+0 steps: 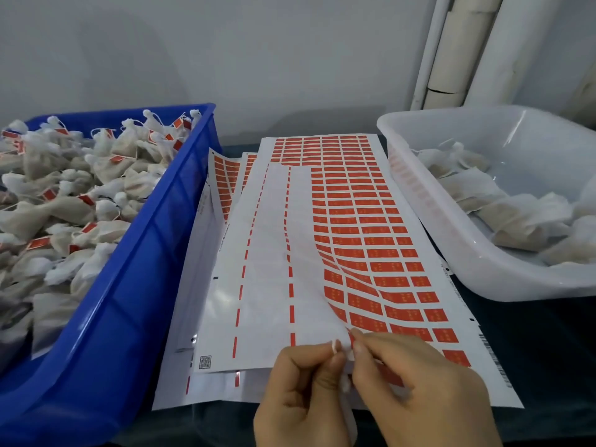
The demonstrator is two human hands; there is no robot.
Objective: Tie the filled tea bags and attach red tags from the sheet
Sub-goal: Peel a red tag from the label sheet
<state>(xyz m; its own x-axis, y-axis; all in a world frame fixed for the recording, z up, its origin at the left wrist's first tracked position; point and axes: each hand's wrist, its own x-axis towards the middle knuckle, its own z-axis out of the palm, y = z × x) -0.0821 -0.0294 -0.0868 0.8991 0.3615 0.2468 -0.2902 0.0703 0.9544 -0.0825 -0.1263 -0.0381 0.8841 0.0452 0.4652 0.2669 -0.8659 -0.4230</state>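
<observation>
A big white paper sheet of small red tags (354,221) lies flat on the dark desk (532,350), between two tubs. Both hands meet at its near edge. The left hand (300,391) and the right hand (419,388) have their fingers curled, and they pinch something small and white at the sheet's edge. The blue plastic tub (129,285) on the left is full of tied white tea bags with red tags (64,195). The clear plastic tub (451,227) on the right holds untied white tea bags (503,208).
</observation>
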